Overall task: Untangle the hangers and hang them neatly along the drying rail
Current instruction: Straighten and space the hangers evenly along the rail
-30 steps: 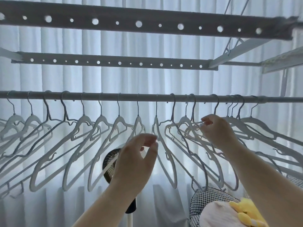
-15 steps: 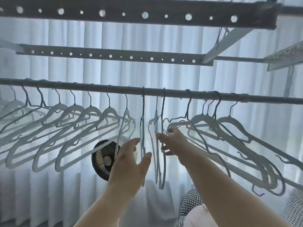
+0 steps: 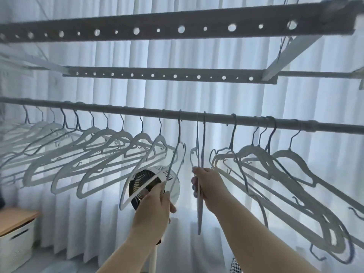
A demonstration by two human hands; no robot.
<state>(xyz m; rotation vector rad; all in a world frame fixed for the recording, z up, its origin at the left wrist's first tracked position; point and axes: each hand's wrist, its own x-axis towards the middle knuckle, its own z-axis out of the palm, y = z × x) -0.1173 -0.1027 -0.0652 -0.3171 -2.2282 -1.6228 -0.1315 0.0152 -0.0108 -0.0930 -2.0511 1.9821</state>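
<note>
Along the rail [image 3: 137, 112], the hangers toward its left end [image 3: 102, 152] already hang evenly spaced and parallel. Near the middle, the left hand [image 3: 155, 205] has fingers pinched on one hanger's [image 3: 173, 164] lower bar, and the right hand [image 3: 206, 186] is clamped on a pair [image 3: 200, 194] hanging edge-on. Toward the right end a cluster [image 3: 275, 174] remains bunched and overlapping, apparently interlocked, though blur hides details. I judge roughly two-thirds done; the right cluster is left.
</note>
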